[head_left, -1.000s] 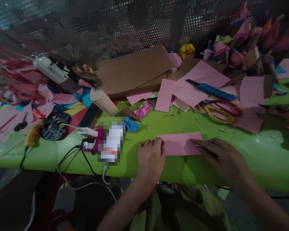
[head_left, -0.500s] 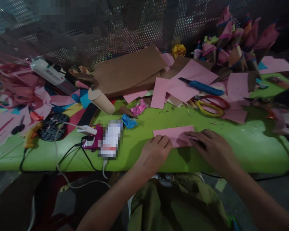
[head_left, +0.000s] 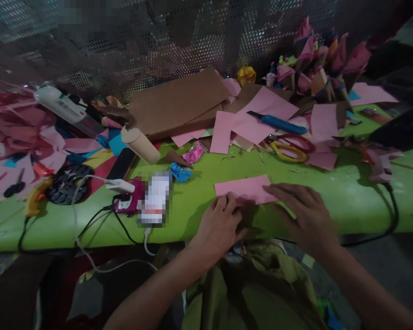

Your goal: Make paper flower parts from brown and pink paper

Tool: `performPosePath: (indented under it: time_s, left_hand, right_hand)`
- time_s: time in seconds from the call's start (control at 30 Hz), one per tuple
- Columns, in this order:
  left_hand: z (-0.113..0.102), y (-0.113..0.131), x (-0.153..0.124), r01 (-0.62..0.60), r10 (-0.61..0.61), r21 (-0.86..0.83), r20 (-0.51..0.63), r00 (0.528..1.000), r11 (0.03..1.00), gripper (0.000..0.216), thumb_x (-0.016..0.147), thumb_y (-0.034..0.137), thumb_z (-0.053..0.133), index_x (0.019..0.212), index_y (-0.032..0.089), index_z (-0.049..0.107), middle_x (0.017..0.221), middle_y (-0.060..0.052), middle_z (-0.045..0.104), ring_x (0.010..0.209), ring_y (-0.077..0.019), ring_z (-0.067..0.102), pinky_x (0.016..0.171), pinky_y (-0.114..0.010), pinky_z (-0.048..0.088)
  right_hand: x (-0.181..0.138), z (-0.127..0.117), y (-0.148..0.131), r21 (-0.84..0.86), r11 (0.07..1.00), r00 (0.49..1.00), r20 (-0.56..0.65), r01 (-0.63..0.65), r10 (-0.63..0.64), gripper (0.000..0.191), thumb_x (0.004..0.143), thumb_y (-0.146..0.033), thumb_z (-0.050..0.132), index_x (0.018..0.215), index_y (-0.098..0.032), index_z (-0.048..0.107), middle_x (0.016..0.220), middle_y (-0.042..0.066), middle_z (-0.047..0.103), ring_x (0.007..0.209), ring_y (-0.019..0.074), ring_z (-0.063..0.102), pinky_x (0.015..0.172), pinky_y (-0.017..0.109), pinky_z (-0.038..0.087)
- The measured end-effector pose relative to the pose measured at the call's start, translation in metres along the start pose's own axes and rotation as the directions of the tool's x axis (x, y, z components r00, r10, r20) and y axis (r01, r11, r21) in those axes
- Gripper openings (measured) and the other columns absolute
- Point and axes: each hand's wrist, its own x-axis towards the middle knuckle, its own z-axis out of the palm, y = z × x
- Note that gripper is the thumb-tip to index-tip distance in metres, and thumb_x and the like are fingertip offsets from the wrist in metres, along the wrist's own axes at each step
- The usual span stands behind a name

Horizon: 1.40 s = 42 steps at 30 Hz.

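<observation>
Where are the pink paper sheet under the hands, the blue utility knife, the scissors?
pink paper sheet (head_left: pixel 242 187), head view, bare middle of the sheet.
blue utility knife (head_left: pixel 279 124), head view, middle of the blue handle.
scissors (head_left: pixel 277 148), head view, yellow handle loop.

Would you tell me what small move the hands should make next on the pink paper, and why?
Probably slide the right hand along the near edge of the pink paper, pressing it flat. It lies on the table, the left hand pins its near left corner and the right hand covers its right end, so it looks steadied for creasing.
</observation>
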Motion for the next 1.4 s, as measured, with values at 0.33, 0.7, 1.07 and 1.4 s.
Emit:
performPosePath:
  time_s: [0.33, 0.7, 1.07, 1.4]
  left_hand:
    - [0.003, -0.005, -0.010, -0.015, 0.014, -0.024, -0.039, 0.999, 1.000, 0.065, 0.097, 0.054, 0.054, 0.153, 0.021, 0.044, 0.150, -0.014, 0.053, 0.136, -0.0286, 0.050, 0.110, -0.044, 0.044]
    - [0.004, -0.020, -0.055, 0.097, -0.095, 0.049, -0.051, 0.994, 0.994, 0.066, 0.102, 0.057, 0.037, 0.158, 0.021, 0.037, 0.161, -0.004, 0.046, 0.146, -0.0281, 0.042, 0.119, -0.050, 0.033]
    - [0.008, -0.021, -0.056, 0.097, -0.095, 0.023, -0.066, 0.993, 0.995, 0.066, 0.102, 0.055, 0.038, 0.158, 0.020, 0.036, 0.160, -0.008, 0.047, 0.146, -0.0276, 0.042, 0.119, -0.048, 0.031]
    - [0.018, -0.019, -0.054, 0.112, -0.119, -0.073, -0.095, 0.988, 0.991, 0.064, 0.100, 0.047, 0.048, 0.158, 0.021, 0.037, 0.160, -0.009, 0.047, 0.147, -0.0291, 0.041, 0.122, -0.052, 0.027]
  right_hand:
    - [-0.038, 0.007, -0.013, -0.082, 0.989, 0.976, 0.193, 0.124, -0.106, 0.059, 0.103, -0.027, 0.046, 0.160, -0.025, 0.030, 0.149, 0.009, 0.060, 0.132, 0.0244, 0.061, 0.111, 0.047, 0.039]
    - [-0.041, 0.002, -0.003, -0.178, 0.978, 0.982, 0.174, 0.109, -0.077, 0.052, 0.103, -0.029, 0.049, 0.154, -0.031, 0.042, 0.140, 0.009, 0.066, 0.121, 0.0278, 0.064, 0.104, 0.049, 0.040]
    - [-0.045, -0.010, 0.026, -0.240, 0.971, 0.996, 0.083, -0.004, 0.025, 0.039, 0.101, -0.031, 0.050, 0.139, -0.030, 0.059, 0.127, 0.010, 0.072, 0.113, 0.0311, 0.067, 0.097, 0.049, 0.044]
    - [0.020, 0.003, 0.041, -0.029, 0.998, 0.975, 0.217, 0.055, -0.048, 0.047, 0.099, -0.041, 0.050, 0.143, -0.025, 0.054, 0.142, 0.016, 0.063, 0.126, 0.0357, 0.060, 0.099, 0.054, 0.048]
